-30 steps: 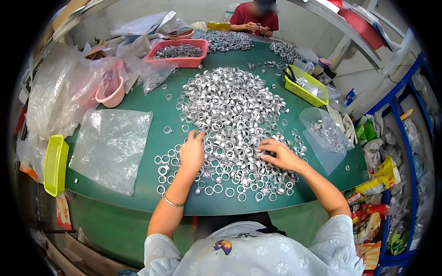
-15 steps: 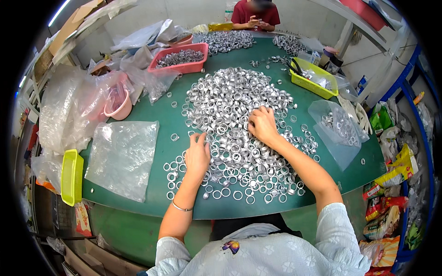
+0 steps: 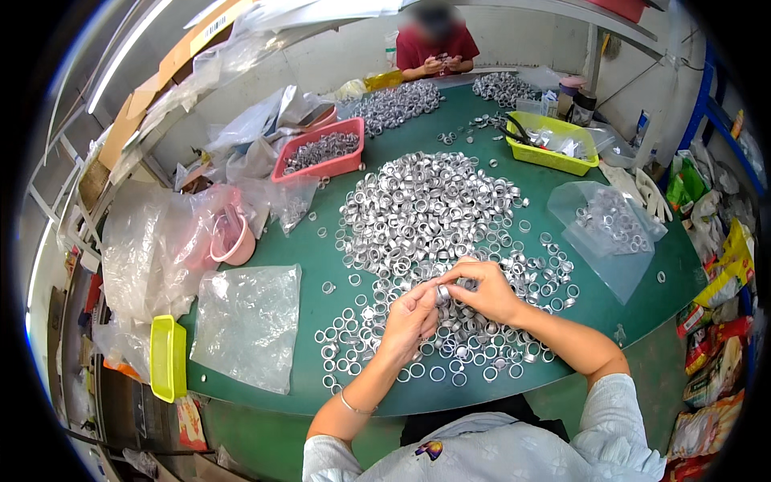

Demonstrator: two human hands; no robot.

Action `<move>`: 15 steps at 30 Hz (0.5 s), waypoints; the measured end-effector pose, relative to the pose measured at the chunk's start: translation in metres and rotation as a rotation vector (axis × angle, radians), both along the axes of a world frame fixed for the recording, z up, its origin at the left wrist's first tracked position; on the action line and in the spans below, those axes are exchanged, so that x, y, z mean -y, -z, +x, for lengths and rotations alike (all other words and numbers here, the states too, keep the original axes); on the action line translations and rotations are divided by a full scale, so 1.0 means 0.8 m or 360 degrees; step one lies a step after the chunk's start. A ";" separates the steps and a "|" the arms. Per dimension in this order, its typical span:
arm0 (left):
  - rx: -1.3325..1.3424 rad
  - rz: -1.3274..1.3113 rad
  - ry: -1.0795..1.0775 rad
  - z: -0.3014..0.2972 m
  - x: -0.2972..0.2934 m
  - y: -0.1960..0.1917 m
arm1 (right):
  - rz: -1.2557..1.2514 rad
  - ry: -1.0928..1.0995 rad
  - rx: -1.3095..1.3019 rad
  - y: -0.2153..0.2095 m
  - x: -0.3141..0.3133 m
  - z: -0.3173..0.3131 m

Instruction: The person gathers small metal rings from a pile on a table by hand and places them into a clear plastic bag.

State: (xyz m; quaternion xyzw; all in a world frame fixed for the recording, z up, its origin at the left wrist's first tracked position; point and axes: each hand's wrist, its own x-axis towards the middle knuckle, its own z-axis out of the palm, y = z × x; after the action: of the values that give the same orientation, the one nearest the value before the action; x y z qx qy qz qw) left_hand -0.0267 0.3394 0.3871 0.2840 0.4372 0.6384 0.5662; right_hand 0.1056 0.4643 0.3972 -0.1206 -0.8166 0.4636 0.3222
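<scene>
The two hands meet over the near edge of the heap of metal rings [image 3: 430,209]. The right hand [image 3: 484,291] has its thumb and forefinger pinched on one silver metal ring [image 3: 442,296], which sits right between the hands, at their fingertips. The left hand [image 3: 411,317] has its fingers curled in beside that ring — whether they also grip it, I cannot tell. More rings lie below and around both hands, scattered singly toward the near edge of the desk [image 3: 317,273].

The desk has a green top. To the left lie a flat clear plastic bag [image 3: 245,329] and a lime-yellow tray [image 3: 167,361] at the edge; farther back stand a pink tub [image 3: 239,255] among crumpled plastic and a coral-red basin [image 3: 329,167] with small metal parts in it. To the right are a plastic bag of rings [image 3: 614,229], white gloves [image 3: 649,195] and a second lime-yellow tray [image 3: 554,162].

Beyond the far side, a co-worker in a dark red shirt [image 3: 434,52] sits near other ring piles — hands together. A blue shelving frame [image 3: 697,104] stands at the right.
</scene>
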 end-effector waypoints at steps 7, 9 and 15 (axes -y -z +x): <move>-0.0396 0.0037 -0.0405 0.015 0.001 -0.004 | -0.0215 0.0263 0.0055 0.008 0.008 0.015; -0.0748 0.0183 -0.0495 0.015 0.003 0.007 | -0.0171 0.0018 0.0066 0.016 0.008 0.017; -0.1249 0.0158 -0.0449 0.010 0.002 0.014 | -0.0295 -0.0005 0.0035 0.021 0.017 0.017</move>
State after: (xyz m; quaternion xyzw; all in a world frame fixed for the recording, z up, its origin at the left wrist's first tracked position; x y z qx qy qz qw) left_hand -0.0186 0.3374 0.3756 0.4700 0.6230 0.5734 0.2495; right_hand 0.1192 0.4504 0.3804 -0.1537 -0.7737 0.5365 0.3000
